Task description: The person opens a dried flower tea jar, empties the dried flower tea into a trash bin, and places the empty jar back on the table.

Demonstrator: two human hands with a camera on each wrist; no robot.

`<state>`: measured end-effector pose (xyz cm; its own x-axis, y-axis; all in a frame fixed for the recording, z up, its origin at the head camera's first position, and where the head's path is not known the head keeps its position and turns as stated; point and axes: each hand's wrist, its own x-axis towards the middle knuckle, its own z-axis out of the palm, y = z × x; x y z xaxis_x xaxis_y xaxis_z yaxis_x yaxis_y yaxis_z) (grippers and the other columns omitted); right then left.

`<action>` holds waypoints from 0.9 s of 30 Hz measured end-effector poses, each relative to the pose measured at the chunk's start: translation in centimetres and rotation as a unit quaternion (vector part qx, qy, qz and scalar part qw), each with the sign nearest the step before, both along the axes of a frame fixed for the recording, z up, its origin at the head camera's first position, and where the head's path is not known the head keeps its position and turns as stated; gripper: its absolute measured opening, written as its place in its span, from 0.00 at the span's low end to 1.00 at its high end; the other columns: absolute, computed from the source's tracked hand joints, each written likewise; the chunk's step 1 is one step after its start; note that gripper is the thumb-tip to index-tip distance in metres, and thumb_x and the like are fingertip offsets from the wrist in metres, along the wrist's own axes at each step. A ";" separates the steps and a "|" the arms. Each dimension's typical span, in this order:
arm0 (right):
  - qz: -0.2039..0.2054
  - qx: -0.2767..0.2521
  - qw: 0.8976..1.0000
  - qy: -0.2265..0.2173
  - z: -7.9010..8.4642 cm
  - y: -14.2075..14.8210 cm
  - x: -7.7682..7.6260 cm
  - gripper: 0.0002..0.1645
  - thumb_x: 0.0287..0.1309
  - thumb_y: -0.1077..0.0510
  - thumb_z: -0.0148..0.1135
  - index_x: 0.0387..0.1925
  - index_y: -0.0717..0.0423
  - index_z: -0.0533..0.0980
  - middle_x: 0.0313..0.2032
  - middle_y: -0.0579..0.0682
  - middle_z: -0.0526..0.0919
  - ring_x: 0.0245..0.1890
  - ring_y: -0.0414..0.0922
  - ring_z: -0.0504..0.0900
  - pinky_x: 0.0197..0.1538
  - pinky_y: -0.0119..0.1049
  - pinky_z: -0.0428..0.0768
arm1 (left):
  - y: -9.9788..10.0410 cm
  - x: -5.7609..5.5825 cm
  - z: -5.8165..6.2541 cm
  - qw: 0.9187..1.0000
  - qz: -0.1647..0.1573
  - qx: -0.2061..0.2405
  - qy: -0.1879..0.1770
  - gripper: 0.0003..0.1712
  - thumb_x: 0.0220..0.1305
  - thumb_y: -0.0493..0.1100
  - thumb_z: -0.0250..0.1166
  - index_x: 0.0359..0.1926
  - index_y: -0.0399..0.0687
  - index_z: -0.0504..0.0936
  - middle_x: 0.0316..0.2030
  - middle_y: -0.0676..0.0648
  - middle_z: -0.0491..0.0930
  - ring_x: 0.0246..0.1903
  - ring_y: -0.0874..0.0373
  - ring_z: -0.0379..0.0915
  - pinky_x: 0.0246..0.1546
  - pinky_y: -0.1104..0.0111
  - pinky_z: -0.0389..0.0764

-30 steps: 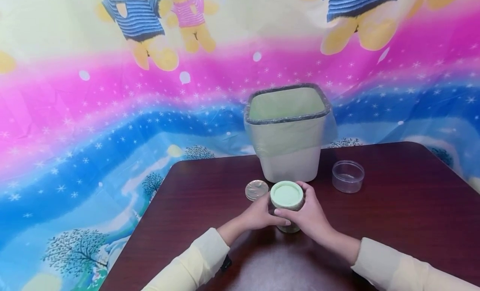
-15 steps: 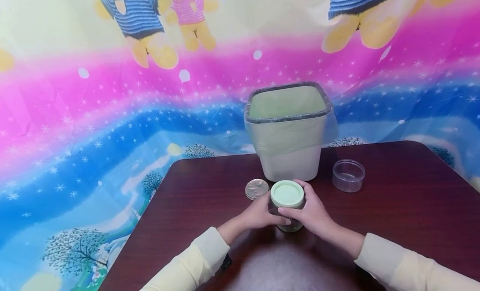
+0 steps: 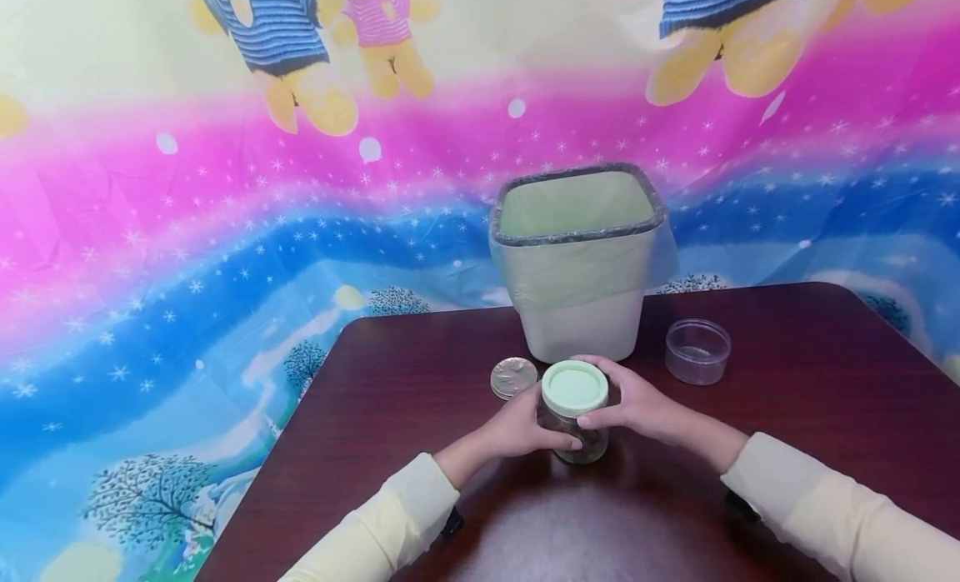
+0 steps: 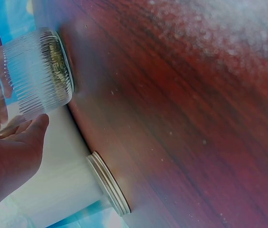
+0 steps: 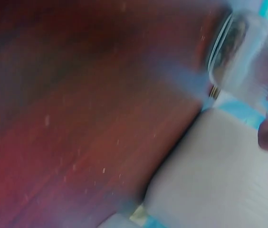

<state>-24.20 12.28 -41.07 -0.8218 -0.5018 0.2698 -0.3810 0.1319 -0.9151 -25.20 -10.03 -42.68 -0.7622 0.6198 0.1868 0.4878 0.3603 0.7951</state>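
A ribbed clear glass jar (image 3: 591, 450) stands upright on the table, topped by a pale green lid (image 3: 574, 388). Dried, brownish-green bits (image 4: 57, 61) lie in its bottom. My left hand (image 3: 517, 425) grips the jar's body from the left, its thumb across the front. From the right, my right hand (image 3: 639, 405) holds the lid, with the thumb at the front of its edge and the fingers round the back. Only fingertips of the right hand show in the right wrist view, beside the blurred jar (image 5: 248, 57).
A silver metal lid (image 3: 513, 378) lies just left of the jar. Behind stands a white waste bin (image 3: 577, 315) lined with a clear bag. A small clear plastic tub (image 3: 697, 361) is at the right on the dark wooden table (image 3: 810, 407). A printed cloth hangs behind.
My right hand has turned round the lid, its thumb shifting right along the front edge and its wrist swinging outward to the right. My left hand stays in place on the jar.
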 end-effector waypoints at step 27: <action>-0.243 -0.034 0.968 -0.059 0.5 -4.1 4.4 0.58 0.45 0.55 0.78 0.70 0.63 0.52 0.63 0.62 0.65 0.60 0.55 0.69 0.58 0.42 0.69 | 0.1 0.1 0.1 1.000 0.000 0.003 -0.005 0.45 0.49 0.44 0.78 0.66 0.51 0.65 0.56 0.55 0.74 0.56 0.66 0.69 0.58 0.70 0.69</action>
<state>-19.80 8.18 -40.53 -0.9834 -0.0334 0.1786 -0.1816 0.2065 -0.9615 -25.06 -9.89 -42.61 -0.7642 0.6185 0.1826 0.4795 0.3556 0.8023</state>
